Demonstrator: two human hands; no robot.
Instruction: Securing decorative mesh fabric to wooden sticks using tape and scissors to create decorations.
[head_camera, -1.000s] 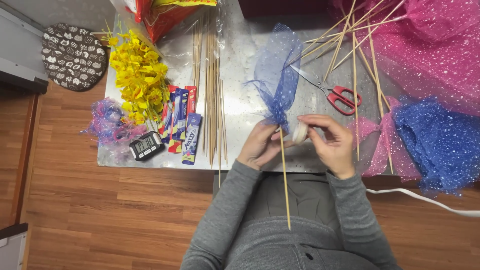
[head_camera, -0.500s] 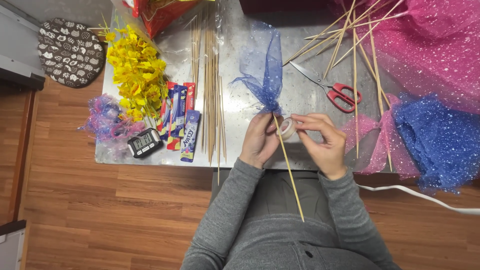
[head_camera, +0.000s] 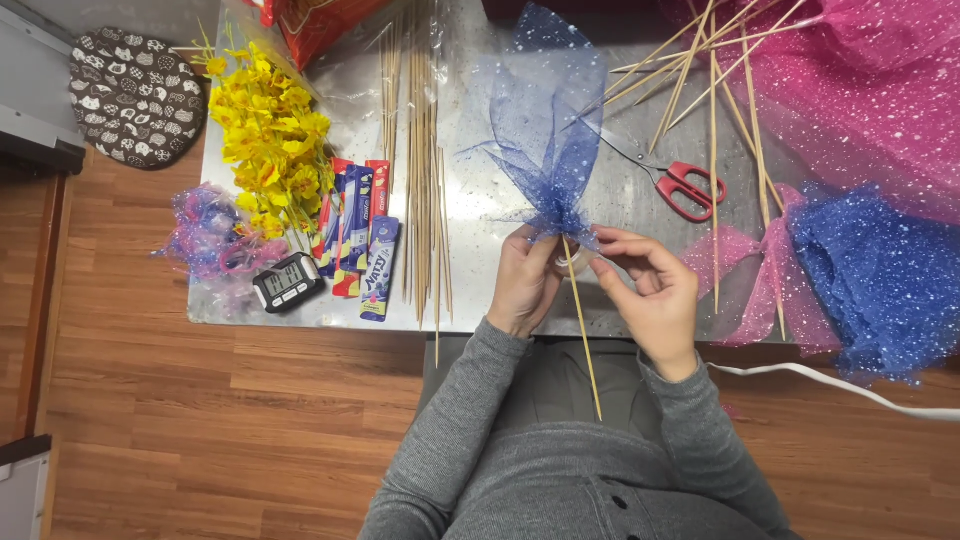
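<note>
My left hand (head_camera: 525, 280) pinches the gathered base of a blue glittery mesh bow (head_camera: 543, 125) where it meets a wooden skewer (head_camera: 583, 335). The skewer slants down toward my lap. My right hand (head_camera: 650, 290) holds a small roll of clear tape (head_camera: 571, 261) against that same gathered spot, fingers curled around it. Both hands work just above the near edge of the metal table (head_camera: 480, 200).
Red-handled scissors (head_camera: 685, 188) lie right of the bow. Loose skewers (head_camera: 420, 170) lie in a bundle at centre and fan out at top right. Pink mesh (head_camera: 860, 90), blue mesh (head_camera: 880, 275), yellow flowers (head_camera: 265, 140), snack sticks (head_camera: 360, 240) and a small digital timer (head_camera: 287, 281) surround them.
The bow and skewer have shifted slightly; the mesh now stands more spread and upright. My right hand has moved the tape roll closer around the gathered base.
</note>
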